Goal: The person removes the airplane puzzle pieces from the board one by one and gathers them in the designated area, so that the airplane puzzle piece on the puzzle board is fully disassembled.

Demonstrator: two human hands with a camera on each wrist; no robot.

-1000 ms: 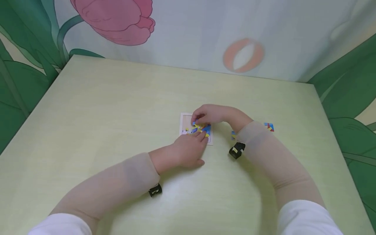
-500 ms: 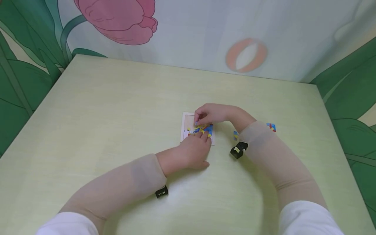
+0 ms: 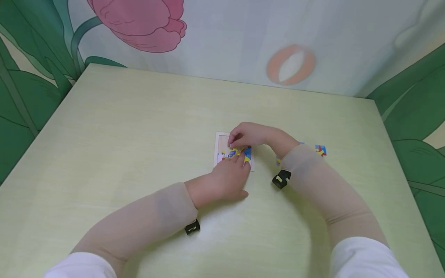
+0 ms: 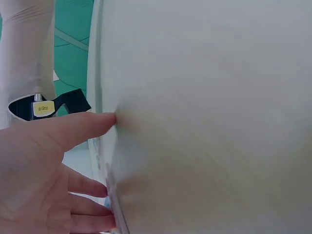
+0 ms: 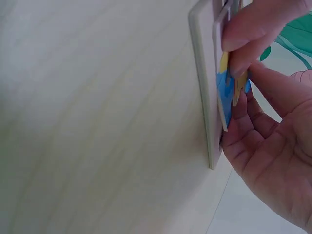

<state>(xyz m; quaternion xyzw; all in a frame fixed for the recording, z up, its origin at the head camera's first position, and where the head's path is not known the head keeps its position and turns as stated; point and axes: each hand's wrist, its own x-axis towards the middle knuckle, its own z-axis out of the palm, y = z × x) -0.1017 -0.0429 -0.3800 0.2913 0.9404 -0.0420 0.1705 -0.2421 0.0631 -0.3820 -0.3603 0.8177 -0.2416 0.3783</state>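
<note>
A small puzzle board [image 3: 216,152] with a pale frame lies on the table, part of its picture filled with blue and yellow pieces [image 3: 247,152]. My left hand [image 3: 230,179] reaches in from the near side, its straight fingertips resting on the pieces and its thumb stretched out over the table. Over the far side of the board bends my right hand [image 3: 251,133], pinching a small puzzle piece [image 5: 247,86] between thumb and fingers. In the right wrist view a blue and yellow piece [image 5: 224,95] sits tilted, slightly raised from the board. The right hand covers the board's upper right.
Loose puzzle pieces lie right of the board: one [image 3: 321,150] beyond the right forearm, another [image 3: 278,160] beside the right cuff, and a third [image 3: 302,143] mostly hidden behind the sleeve. A patterned curtain [image 3: 222,42] hangs at the table's far edge.
The view has shifted slightly. Both hands stay over the board, the left fingers sliding a little across the pieces. A loose piece's edge now shows behind the right sleeve.
</note>
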